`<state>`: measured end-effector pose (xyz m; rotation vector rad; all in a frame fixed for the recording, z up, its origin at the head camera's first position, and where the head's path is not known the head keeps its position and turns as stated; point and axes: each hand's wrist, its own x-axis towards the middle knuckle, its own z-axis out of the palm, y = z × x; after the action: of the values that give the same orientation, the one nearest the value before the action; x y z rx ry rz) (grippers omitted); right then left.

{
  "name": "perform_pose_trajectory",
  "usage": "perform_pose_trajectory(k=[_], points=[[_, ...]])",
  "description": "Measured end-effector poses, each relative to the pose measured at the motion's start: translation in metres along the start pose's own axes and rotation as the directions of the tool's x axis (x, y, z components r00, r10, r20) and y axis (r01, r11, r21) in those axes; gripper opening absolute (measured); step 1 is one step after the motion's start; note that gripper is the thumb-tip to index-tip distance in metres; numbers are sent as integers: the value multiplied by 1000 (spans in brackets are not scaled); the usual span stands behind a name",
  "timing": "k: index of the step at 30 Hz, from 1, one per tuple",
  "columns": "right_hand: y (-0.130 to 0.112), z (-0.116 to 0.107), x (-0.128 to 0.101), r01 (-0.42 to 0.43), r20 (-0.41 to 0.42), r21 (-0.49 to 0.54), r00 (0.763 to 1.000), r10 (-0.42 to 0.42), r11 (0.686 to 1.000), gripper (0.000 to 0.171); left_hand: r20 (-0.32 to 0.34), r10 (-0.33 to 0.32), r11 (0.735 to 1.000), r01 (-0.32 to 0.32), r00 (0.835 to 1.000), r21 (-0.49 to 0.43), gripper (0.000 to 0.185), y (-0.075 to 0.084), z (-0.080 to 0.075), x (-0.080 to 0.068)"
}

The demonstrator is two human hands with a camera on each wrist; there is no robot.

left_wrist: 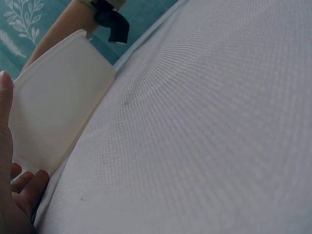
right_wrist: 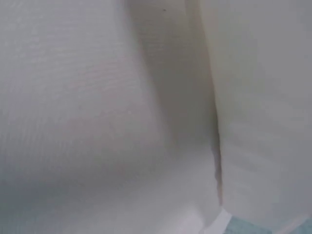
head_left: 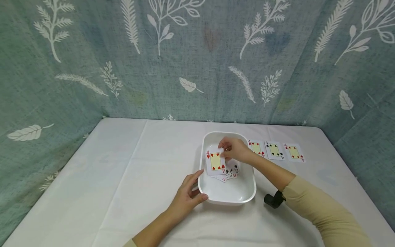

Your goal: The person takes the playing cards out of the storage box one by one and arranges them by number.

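The right hand (head_left: pixel 236 150) pinched a four of hearts (head_left: pixel 215 161) by its top edge, over the white tray (head_left: pixel 228 199); only the head view showed this, the right wrist view giving just blurred white surfaces. The left hand (head_left: pixel 187 195) curled on the tray's near left rim; its wrist view showed the smooth, matte outer wall (left_wrist: pixel 58 112) beside finely woven cloth on the desk (left_wrist: pixel 204 136). More glossy cards (head_left: pixel 230 171) lay fanned in the rounded tray, and three fours (head_left: pixel 274 150) sat in a row just right of it.
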<state>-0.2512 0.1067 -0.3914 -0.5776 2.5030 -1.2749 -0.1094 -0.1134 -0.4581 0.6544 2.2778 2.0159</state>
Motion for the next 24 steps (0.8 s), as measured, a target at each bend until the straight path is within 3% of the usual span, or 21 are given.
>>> perform_pose_trajectory(k=[12,24], points=[[-9,-26,-8,28,-73,43,997,-25,999,23,7,-25,1000,25,1000,16,74,0,0,0],[-9,-72,-24,1,-159,74,987,10,997,28,4,-22,1000,22,1000,20,74,0,-1,0]])
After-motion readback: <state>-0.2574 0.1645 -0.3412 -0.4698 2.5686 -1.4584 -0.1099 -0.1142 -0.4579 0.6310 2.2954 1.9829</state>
